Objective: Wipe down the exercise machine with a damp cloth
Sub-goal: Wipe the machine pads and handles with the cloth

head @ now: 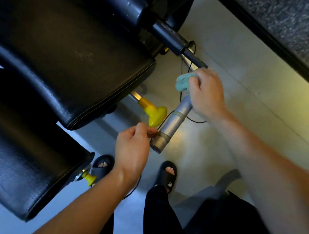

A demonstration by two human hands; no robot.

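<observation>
A silver metal handle bar (172,122) of the exercise machine juts toward me at the centre. My right hand (205,93) wraps a crumpled teal cloth (184,80) around the bar's upper part. My left hand (132,147) pinches a thin black cable (164,121) close to the bar's near end, beside a band wrapped around the bar. Black padded seat cushions (62,60) of the machine fill the left side.
A yellow adjustment knob (155,113) sticks out under the upper cushion, and a smaller yellow knob (89,178) under the lower one. A dark frame tube (167,35) runs above. My feet in black slides (167,175) stand on the pale floor. A speckled dark surface (301,28) borders the upper right.
</observation>
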